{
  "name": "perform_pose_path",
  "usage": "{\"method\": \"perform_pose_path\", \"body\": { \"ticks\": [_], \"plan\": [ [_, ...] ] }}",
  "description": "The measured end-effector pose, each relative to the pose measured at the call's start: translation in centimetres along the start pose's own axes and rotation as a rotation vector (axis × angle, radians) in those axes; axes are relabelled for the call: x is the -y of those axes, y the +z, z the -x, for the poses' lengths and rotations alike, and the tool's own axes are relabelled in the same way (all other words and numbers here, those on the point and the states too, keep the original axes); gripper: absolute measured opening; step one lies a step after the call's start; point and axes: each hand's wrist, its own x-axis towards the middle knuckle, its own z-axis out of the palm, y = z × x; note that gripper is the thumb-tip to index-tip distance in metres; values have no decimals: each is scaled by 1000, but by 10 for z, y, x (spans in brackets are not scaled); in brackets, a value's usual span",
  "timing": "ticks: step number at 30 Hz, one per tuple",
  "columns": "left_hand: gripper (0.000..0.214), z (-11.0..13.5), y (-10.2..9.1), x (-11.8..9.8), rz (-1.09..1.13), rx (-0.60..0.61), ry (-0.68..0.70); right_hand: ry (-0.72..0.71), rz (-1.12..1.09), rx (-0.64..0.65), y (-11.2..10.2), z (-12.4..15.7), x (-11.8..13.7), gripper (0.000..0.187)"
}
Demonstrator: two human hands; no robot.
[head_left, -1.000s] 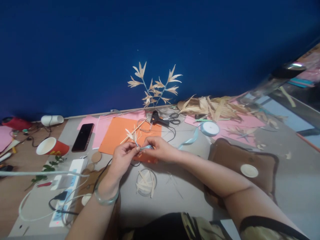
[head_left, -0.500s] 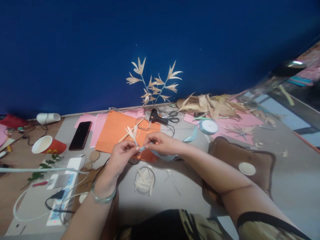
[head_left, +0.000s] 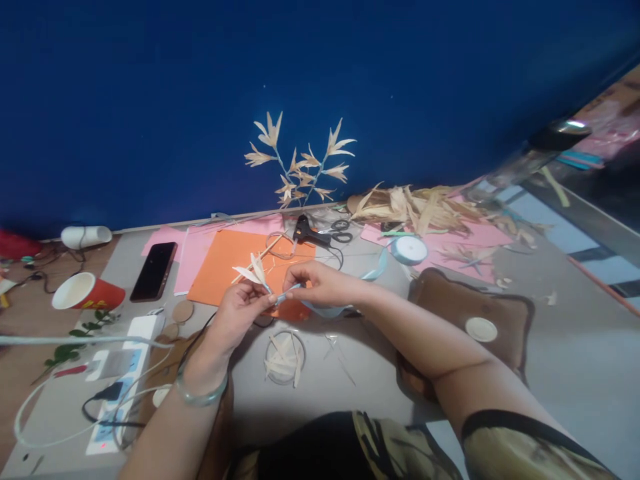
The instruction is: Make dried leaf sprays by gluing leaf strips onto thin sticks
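My left hand (head_left: 239, 313) pinches the stem of a small sprig of pale dried leaves (head_left: 253, 271) above the orange paper (head_left: 225, 263). My right hand (head_left: 320, 283) pinches a light blue ribbon (head_left: 330, 309) right at that stem, fingertips almost touching the left ones. The ribbon trails off to the right toward a ribbon spool (head_left: 409, 249). A clear bangle sits on my left wrist.
A finished leaf branch (head_left: 295, 167) stands against the blue wall. Black glue gun (head_left: 306, 231), scissors (head_left: 341, 235), pile of dried husks (head_left: 420, 205), phone (head_left: 153, 271), red paper cup (head_left: 85, 293), power strip with cables (head_left: 120, 373), small dish of leaf strips (head_left: 283, 357), brown pouch (head_left: 465, 320).
Both hands stay joined at the sprig stem. A loop of ribbon now hangs under my right hand. The view has shifted slightly.
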Motion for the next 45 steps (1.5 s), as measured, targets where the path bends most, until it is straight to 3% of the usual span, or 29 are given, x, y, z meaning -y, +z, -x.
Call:
{"method": "perform_pose_path", "body": {
  "ticks": [14,23,34,45],
  "plan": [
    [28,-3,-3,1,-81,57,-22,-2,-105,-67,7,-5,-8,12],
    [30,-1,-1,-2,-51,4,1,60,-230,-72,5,-7,-14,15],
    [30,-1,-3,-1,-54,-5,7,95,-223,-80,0,-9,-17,20],
    [34,-4,-1,2,-11,-47,25,92,-94,-266,-24,-9,-13,22]
  ]
}}
